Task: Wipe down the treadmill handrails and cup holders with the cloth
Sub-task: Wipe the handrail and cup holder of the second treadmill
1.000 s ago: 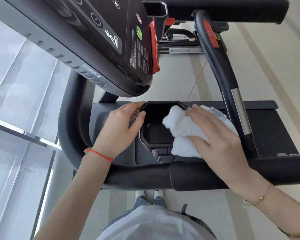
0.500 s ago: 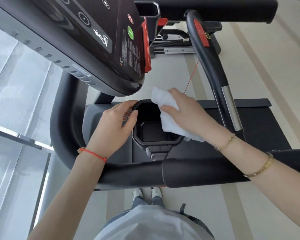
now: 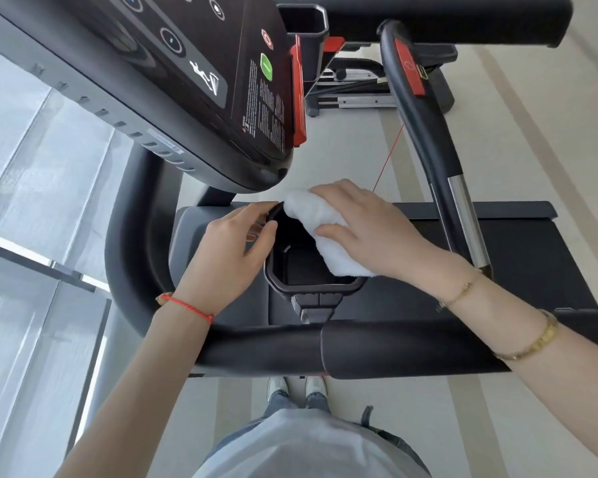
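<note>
- Since half a second ago the white cloth (image 3: 320,232) has slid toward the far-left part of the cup holder (image 3: 292,286) rim, and the right hand (image 3: 370,229) has come with it.
- Right hand: fingers curled over the cloth, thumb under its near edge, pressing it on the far rim and inner wall of the cup holder.
- Left hand (image 3: 228,250): fingers loosely bent, fingertips resting on the holder's left rim, holding nothing.
- Cup holder: a black, eight-sided well set in the grey console tray, just beyond the padded front handrail (image 3: 290,346).
- Both forearms cross over that handrail; a curved side rail (image 3: 425,132) with a chrome section rises to the right.
- Tilted control panel (image 3: 201,63) hangs above left.
- Pale striped floor (image 3: 532,132) beyond; window panes on the left.
</note>
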